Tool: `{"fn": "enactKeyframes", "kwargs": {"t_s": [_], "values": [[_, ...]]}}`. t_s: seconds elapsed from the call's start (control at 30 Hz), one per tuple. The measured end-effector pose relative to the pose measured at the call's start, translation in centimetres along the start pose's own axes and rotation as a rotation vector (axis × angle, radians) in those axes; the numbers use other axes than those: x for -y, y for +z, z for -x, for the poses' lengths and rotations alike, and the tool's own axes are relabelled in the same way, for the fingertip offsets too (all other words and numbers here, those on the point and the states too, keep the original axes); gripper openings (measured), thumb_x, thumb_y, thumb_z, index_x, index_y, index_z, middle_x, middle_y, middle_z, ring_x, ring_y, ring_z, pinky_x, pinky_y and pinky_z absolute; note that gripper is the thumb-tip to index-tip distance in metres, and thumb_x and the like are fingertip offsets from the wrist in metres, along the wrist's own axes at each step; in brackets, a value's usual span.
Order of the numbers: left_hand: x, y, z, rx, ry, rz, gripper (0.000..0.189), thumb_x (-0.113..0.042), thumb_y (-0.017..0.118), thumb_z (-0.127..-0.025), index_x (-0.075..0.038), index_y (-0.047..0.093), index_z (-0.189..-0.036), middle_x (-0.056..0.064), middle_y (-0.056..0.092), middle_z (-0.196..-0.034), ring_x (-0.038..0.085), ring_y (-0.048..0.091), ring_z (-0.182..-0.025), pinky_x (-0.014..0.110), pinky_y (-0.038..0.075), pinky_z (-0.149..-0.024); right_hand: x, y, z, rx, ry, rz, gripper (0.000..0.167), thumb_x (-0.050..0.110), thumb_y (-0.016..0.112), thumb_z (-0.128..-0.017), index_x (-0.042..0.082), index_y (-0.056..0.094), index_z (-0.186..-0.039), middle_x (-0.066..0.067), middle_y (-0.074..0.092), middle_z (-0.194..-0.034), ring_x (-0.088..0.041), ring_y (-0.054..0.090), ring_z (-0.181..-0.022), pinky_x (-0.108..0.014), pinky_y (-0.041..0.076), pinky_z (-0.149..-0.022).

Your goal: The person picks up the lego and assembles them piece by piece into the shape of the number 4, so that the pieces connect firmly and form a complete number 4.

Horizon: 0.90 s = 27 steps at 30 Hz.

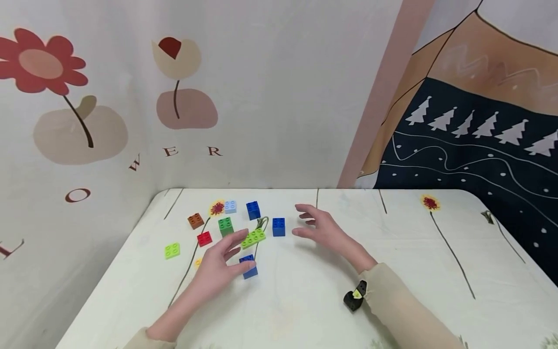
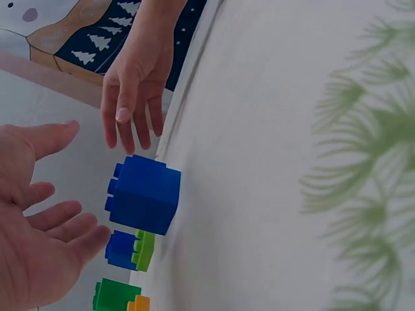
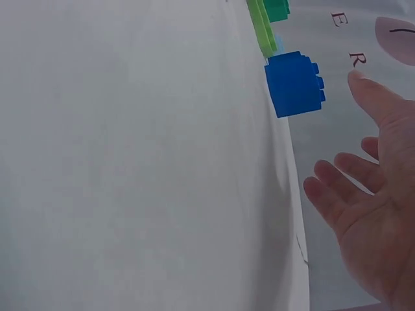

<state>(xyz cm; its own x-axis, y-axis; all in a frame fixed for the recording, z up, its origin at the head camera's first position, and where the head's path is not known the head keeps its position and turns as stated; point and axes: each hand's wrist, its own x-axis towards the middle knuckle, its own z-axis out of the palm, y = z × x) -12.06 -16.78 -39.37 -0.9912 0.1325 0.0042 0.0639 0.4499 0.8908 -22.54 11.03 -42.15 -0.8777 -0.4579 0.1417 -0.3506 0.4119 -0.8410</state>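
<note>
My left hand (image 1: 220, 264) hovers over the near part of a group of toy building blocks, thumb and fingers spread with nothing between them. Its thumb overlaps a near blue block (image 1: 250, 272) in the head view; its fingertips come near a long lime block (image 1: 254, 238). In the left wrist view that blue block (image 2: 144, 194) stands apart from the fingers. To the right, my right hand (image 1: 320, 228) is held with relaxed fingers, facing another blue block (image 1: 279, 227). The right wrist view shows a gap between this blue block (image 3: 295, 84) and the hand.
Farther left lie a green block (image 1: 225, 226), a red block (image 1: 204, 238), a brown block (image 1: 195, 220), a small lime block (image 1: 172, 250) and a mostly hidden yellow block (image 1: 198, 262). A third blue block (image 1: 253, 210) and a light blue block (image 1: 230, 207) sit at the back.
</note>
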Motion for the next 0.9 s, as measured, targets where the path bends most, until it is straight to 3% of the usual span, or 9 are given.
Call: {"fn": "enactKeyframes", "kwargs": {"t_s": [0.2, 0.5, 0.73, 0.9], "values": [[0.6, 0.7, 0.1, -0.034, -0.069, -0.017, 0.07, 0.0, 0.084, -0.083, -0.009, 0.054, -0.147, 0.011, 0.058, -0.145, 0.03, 0.056, -0.133, 0.042, 0.052, -0.101, -0.2, 1.2, -0.7, -0.011, 0.066, -0.062, 0.068, 0.016, 0.081, -0.091, 0.0, 0.048, -0.148, -0.017, 0.054, -0.148, -0.032, 0.056, -0.131, -0.043, 0.047, -0.109], [1.2, 1.1, 0.2, -0.027, -0.092, -0.028, 0.066, 0.0, 0.084, -0.082, -0.008, 0.058, -0.142, 0.008, 0.062, -0.14, 0.028, 0.057, -0.132, 0.044, 0.051, -0.103, -0.1, 2.5, -2.0, -0.016, 0.109, -0.086, 0.072, 0.016, 0.083, -0.089, 0.002, 0.047, -0.149, -0.014, 0.059, -0.143, -0.031, 0.058, -0.128, -0.044, 0.046, -0.109], [1.6, 1.1, 0.4, -0.019, -0.105, -0.041, 0.053, 0.002, 0.083, -0.082, -0.009, 0.067, -0.132, 0.002, 0.07, -0.124, 0.023, 0.065, -0.117, 0.04, 0.055, -0.098, -0.3, 3.1, -2.5, -0.008, 0.125, -0.073, 0.07, 0.015, 0.084, -0.087, 0.002, 0.049, -0.147, -0.013, 0.062, -0.138, -0.029, 0.058, -0.127, -0.043, 0.045, -0.109], [1.9, 1.0, 0.5, -0.006, -0.114, -0.047, 0.052, 0.002, 0.085, -0.081, -0.009, 0.069, -0.128, 0.003, 0.07, -0.122, 0.022, 0.067, -0.111, 0.039, 0.057, -0.095, -0.5, 3.4, -2.6, 0.012, 0.131, -0.046, 0.067, 0.017, 0.085, -0.087, 0.004, 0.053, -0.145, -0.012, 0.062, -0.138, -0.029, 0.057, -0.129, -0.043, 0.043, -0.111]]}}
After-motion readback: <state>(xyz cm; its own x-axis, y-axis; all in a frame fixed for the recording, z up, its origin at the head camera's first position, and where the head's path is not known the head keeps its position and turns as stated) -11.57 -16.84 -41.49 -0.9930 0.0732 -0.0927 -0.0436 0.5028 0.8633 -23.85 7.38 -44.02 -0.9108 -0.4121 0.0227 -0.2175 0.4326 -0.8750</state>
